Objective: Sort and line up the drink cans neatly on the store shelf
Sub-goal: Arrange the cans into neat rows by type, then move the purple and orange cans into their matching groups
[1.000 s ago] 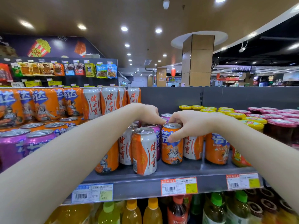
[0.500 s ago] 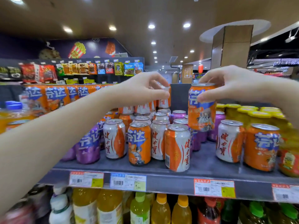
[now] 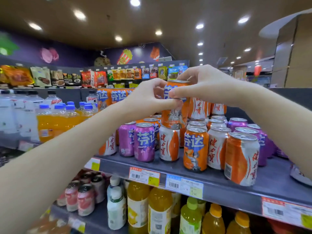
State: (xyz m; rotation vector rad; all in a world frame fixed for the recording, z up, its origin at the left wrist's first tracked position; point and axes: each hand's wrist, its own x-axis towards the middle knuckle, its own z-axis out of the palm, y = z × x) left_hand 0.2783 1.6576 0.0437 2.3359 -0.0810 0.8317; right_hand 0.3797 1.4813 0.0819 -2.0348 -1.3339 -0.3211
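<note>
The grey shelf point(image 3: 273, 176) runs across the lower right of the frame, a flat, matte board with paper price tags point(image 3: 144, 176) along its front edge. Below it stand plastic bottles point(image 3: 160, 211) of yellow and green drink.

The cans on the shelf are mixed. Purple cans point(image 3: 144, 142) stand at centre left, white-and-orange cans point(image 3: 168, 142) are scattered among them, and one orange can on the shelf point(image 3: 195, 149) stands in the front row. All are smooth aluminium cylinders, upright, with silver pull-tab lids. A block of matching orange cans point(image 3: 116, 97) is stacked higher up at centre left, past my left wrist.

The orange can I am holding point(image 3: 173, 118) is at the centre of the frame. It is upright, with its long axis vertical. Its base is just over the lid of a white-and-orange can, and I cannot tell whether the two touch.

My right hand point(image 3: 207, 83) comes in from the upper right, with its fingers point(image 3: 185, 76) curled over the rim and the thumb across the printed front. My left hand point(image 3: 152, 97) grips the can's left side, with the thumb pressed below the right one. Both hands are closed round the same can.

I judge that this can belongs with the orange block. That block lies left of and beyond the can, on my left hand's side, so the left hand is the nearer one to carry it there. The wall is thin and the surface slick, so I should keep the can vertical and grip it firmly without squeezing.
</note>
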